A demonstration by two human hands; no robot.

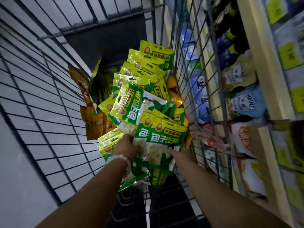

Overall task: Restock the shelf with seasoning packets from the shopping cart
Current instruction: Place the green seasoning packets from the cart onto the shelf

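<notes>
Several green and yellow seasoning packets [144, 76] lie piled inside the wire shopping cart [49, 112]. Both my arms reach down into the cart. My left hand [127, 145], with a white bead bracelet on the wrist, grips the left side of a small stack of these packets [164, 139]. My right hand [176, 153] holds the same stack from the right, its fingers mostly hidden under the packets. More packets hang below the stack near my wrists.
Orange-brown packets [94, 122] stand against the cart's left wall. Beyond the cart's right wire wall [202, 79], a cream shelf [256, 51] carries blue pouches, Heinz pouches [246, 104] and red-and-white bags [243, 139]. Grey floor lies to the left.
</notes>
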